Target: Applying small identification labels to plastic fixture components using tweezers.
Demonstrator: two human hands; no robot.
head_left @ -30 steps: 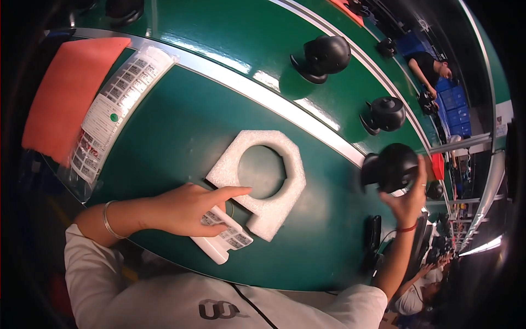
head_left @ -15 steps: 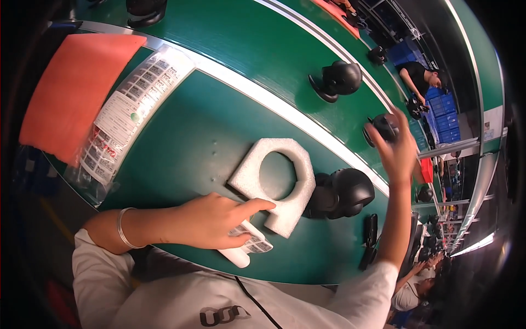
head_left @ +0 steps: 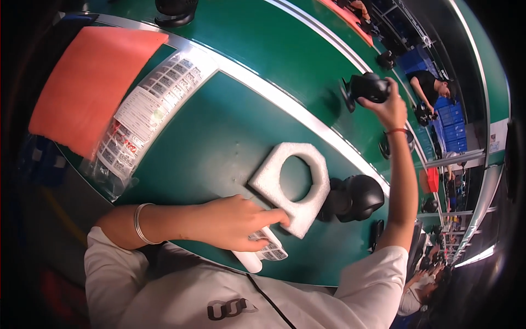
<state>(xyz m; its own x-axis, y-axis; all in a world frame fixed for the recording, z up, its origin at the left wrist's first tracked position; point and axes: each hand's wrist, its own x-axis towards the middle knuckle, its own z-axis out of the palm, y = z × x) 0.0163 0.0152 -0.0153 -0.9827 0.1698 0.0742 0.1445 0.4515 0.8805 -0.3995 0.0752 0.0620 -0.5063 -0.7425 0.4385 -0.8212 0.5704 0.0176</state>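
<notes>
My right hand [head_left: 390,107] reaches far out over the green belt, its fingers closed round a black rounded device [head_left: 370,88] with a disc-shaped base. The device looks tilted, with a shadow on the belt beside it. Low over the near worktop, my left hand [head_left: 241,222] holds a rolled sheet of printed labels [head_left: 253,262]. Its index fingertip touches the lower part of a white foam block [head_left: 318,189] with a round hole. Right of the foam, and close against it, another black rounded device [head_left: 359,198] lies on the worktop.
Orange foam sheet [head_left: 98,82] and bagged label sheets [head_left: 150,112] lie at the left. A white rail [head_left: 285,104] divides worktop and belt. More black devices stand on the belt, one [head_left: 175,11] at far left. Co-workers sit at the right, near blue bins [head_left: 453,126].
My right hand, open and empty before, has reached farther out and closed round the black device on the belt. My left hand stays by the foam block with the labels. The view has shifted slightly.
</notes>
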